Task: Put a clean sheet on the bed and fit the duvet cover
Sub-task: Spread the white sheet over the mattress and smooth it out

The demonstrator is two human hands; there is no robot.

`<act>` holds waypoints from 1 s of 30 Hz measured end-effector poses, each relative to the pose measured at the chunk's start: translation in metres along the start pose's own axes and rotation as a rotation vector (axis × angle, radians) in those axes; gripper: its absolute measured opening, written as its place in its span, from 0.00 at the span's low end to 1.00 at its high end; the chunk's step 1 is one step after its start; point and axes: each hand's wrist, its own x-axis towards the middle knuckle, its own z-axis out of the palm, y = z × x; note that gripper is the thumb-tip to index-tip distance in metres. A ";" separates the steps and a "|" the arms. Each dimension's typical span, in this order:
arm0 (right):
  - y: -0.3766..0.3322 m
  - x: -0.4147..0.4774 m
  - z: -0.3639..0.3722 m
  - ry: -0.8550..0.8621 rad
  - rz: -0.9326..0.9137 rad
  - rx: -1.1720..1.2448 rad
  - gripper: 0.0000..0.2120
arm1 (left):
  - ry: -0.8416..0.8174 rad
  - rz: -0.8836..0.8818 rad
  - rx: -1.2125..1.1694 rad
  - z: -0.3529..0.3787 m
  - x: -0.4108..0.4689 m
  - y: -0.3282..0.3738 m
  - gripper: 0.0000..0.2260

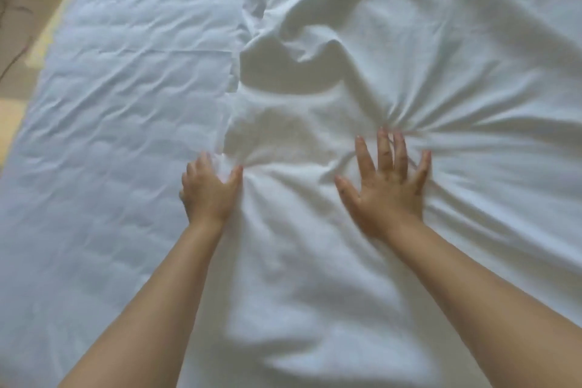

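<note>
Apparently left hand [209, 187] pinches sheet [409, 57]; right hand [385, 186] presses it; mattress [110, 104] beside.

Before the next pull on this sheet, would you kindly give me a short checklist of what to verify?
1. Left hand has a hold on the sheet: ok, it pinches the fabric near the sheet's edge.
2. Right hand lies flat on the sheet: ok, fingers spread.
3. Sheet covers the quilted mattress: not ok, the left part lies bare.
4. Sheet is smooth: not ok, there are folds at both hands and deeper ones beyond.
5. Corners are fitted: cannot tell, none are in view.
</note>
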 end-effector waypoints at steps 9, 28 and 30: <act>-0.110 0.020 -0.009 0.029 0.120 0.428 0.26 | 0.035 0.338 -0.094 0.000 0.017 -0.010 0.23; -0.077 -0.029 -0.099 0.425 0.549 0.875 0.12 | -0.917 0.196 -0.954 -0.083 -0.030 0.041 0.16; -0.093 -0.090 -0.092 0.216 0.382 0.861 0.13 | -1.066 -0.100 -1.262 -0.089 -0.016 0.078 0.19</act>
